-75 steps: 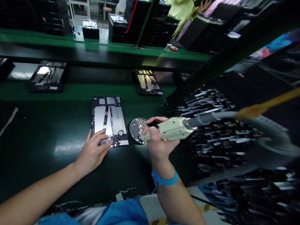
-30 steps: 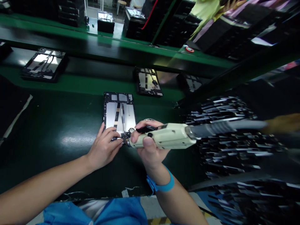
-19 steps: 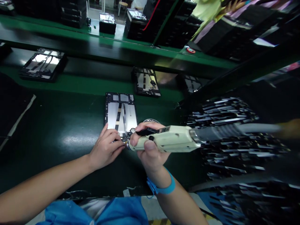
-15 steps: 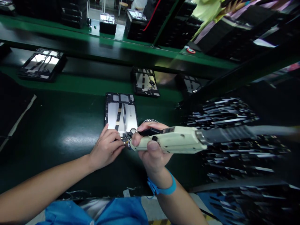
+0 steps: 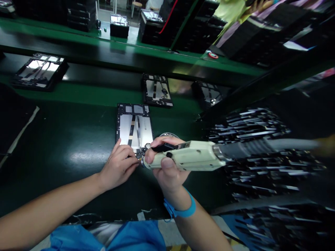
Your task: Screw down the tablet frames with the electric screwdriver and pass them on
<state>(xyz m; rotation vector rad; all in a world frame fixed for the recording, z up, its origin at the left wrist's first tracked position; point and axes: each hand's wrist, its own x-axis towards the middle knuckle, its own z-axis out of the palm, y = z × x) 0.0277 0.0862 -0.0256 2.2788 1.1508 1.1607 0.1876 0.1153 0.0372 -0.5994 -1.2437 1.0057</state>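
Observation:
My right hand is wrapped around a pale cream electric screwdriver, which lies nearly level with its tip pointing left. A grey cable runs from its back end. My left hand is closed, thumb and forefinger pinched together right at the driver's tip; what they hold is too small to make out. Both hands are at the near edge of an opened tablet-like device, with silver panels and dark ribbon cables inside. The near edge of that device is partly hidden by my fingers.
Behind, similar devices lie in a row on a belt: one at left, one in the middle, one at right. A round metal dish shows past my right hand. Many dark strip-like parts fill the right side. A person's yellow sleeve shows beyond.
The devices on the back belt have slid left. The back end of the screwdriver has shifted slightly left with my right hand. My left hand has hardly moved.

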